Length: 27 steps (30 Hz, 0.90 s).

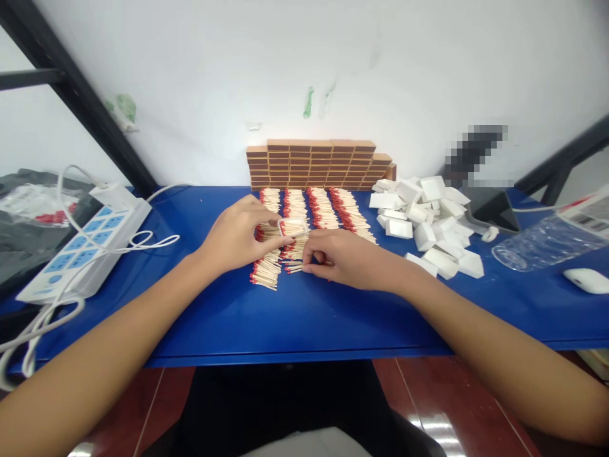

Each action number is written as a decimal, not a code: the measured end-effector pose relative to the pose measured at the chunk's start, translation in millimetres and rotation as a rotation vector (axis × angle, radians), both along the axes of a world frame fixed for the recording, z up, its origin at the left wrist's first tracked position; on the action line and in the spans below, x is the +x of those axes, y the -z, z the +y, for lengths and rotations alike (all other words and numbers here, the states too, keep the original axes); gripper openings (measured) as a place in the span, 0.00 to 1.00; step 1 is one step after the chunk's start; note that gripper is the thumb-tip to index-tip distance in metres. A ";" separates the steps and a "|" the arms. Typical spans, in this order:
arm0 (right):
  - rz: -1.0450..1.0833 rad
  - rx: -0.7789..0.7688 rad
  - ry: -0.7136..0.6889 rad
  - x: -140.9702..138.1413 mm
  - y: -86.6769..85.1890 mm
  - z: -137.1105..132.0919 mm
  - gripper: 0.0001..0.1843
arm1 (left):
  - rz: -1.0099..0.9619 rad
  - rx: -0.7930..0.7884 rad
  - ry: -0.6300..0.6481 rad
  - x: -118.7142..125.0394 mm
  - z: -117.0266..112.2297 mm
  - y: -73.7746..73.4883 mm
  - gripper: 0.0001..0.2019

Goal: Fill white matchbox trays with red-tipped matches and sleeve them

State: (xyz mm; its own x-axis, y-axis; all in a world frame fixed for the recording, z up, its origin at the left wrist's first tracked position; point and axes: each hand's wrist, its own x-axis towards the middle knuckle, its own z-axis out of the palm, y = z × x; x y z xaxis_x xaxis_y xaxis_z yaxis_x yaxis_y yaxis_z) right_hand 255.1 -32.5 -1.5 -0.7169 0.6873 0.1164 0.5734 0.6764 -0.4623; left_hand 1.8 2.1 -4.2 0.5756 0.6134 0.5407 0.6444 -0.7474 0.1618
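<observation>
Between the thumb and fingers of my left hand (240, 235) is a small white matchbox tray (303, 226), with red-tipped matches lying inside it. My right hand (345, 259) is beside it, low over the rows of matches, its thumb and forefinger pinched at the ends of some matches (294, 266). Whether those matches are in the pinch or only touched is hard to make out. Long rows of matches (349, 212) run across the blue table (285, 324), heads mostly to the left; my hands cover parts of them.
Stacked brown matchboxes (314, 162) stand against the wall. White matchbox trays (435, 216) lie heaped at the right, near a clear plastic bottle (547, 241), a dark phone-like device (490, 206) and a white mouse (587, 280). A power strip (90, 244) with white cables sits at the left.
</observation>
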 end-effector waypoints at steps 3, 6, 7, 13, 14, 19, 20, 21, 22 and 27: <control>-0.022 -0.015 -0.003 0.4 -0.4 -0.2 0.04 | 0.001 -0.003 0.001 0.1 0.1 -0.2 0.17; -0.046 -0.037 -0.012 1.2 -1.4 -0.9 0.03 | 0.003 -0.010 0.003 0.4 -0.2 0.1 0.18; -0.049 -0.047 -0.019 1.6 -2.1 -1.3 0.04 | 0.001 -0.012 0.003 0.4 -0.4 0.2 0.18; -0.042 -0.054 -0.030 3.5 -6.0 -1.4 0.03 | 0.005 -0.010 0.008 0.2 -0.2 0.3 0.18; -0.043 -0.045 -0.029 3.4 -5.7 -1.0 0.03 | 0.004 -0.009 0.009 0.1 -0.1 0.4 0.18; -0.055 -0.016 -0.027 2.9 -1.6 0.3 0.04 | 0.010 -0.002 0.016 0.2 0.3 1.2 0.18; -0.059 -0.016 -0.025 2.9 -1.1 0.0 0.04 | 0.008 -0.005 0.017 0.2 0.3 1.4 0.19; -0.066 -0.020 -0.023 2.9 -0.8 -0.4 0.04 | 0.006 -0.007 0.019 0.2 0.3 1.5 0.19; -0.073 -0.024 -0.021 2.8 -0.9 -1.0 0.03 | 0.003 -0.008 0.021 0.3 0.2 1.5 0.19; -0.095 -0.094 -0.031 3.0 -8.2 -5.4 0.03 | 0.002 -0.019 0.027 0.0 0.5 1.3 0.19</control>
State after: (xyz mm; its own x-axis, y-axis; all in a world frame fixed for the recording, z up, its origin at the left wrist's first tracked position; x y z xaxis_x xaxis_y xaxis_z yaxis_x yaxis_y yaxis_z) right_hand 258.0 -38.0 6.7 -0.7425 0.6696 -0.0167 0.5972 0.6504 -0.4694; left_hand 1.7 2.6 -5.5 0.5935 0.6079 0.5275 0.6244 -0.7613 0.1748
